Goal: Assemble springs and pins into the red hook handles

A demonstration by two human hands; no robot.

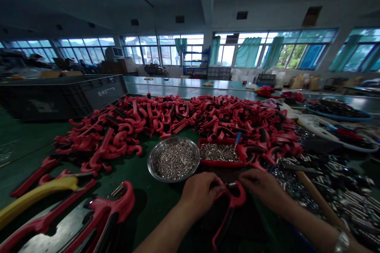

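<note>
The red plastic handle (237, 199) is over the green desk (166, 205) — the left hand (198, 193) and the right hand (261, 187) both have the grip closed on it. Just beyond are a steel bowl (173, 160) of small metal parts and a red tray (221, 154).

The left hand (198, 195) and right hand (261, 185) held a red plastic handle (237, 194) — a steel bowl (151, 158) of small metal parts (175, 162) sat just beyond.

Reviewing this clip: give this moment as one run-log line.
left hand: holds red plastic handle | right hand: at coiled spring | nearby: steel bowl of small metal parts
</note>
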